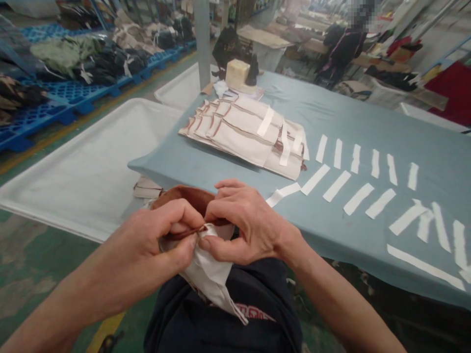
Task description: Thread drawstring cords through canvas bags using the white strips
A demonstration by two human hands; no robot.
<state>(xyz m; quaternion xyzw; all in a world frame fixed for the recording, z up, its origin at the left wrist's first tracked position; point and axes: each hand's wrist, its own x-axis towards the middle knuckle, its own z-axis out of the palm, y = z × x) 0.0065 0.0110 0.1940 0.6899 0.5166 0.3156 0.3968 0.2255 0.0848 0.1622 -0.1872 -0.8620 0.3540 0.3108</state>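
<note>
One left hand: the thumb and forefinger are pressed together on the rim of a cream cloth piece; the other fingers are curled.
Right hand: the same rim is pinched between thumb and fingers, just beside the left fingertips; a small white fold is gripped there.
Place of the cloth piece: it is held in the air, before the near edge of the worktop and above a dark garment worn by the person.
Form of the cloth piece: soft and wrinkled; a rounded brown inner side is shown behind the fingers, and a narrow end is hung downward.
Worktop surface: it is covered with smooth blue-grey material, with faint creases.
Stacked pieces: flat cream fabric layers with brown edges and dark seam lines are overlapped; several white strips are laid on them.
White strips: thin, narrow and slightly curled, they are spread in uneven rows at the right.
Tub: wide, white and smooth, it is placed left of the worktop.
</note>
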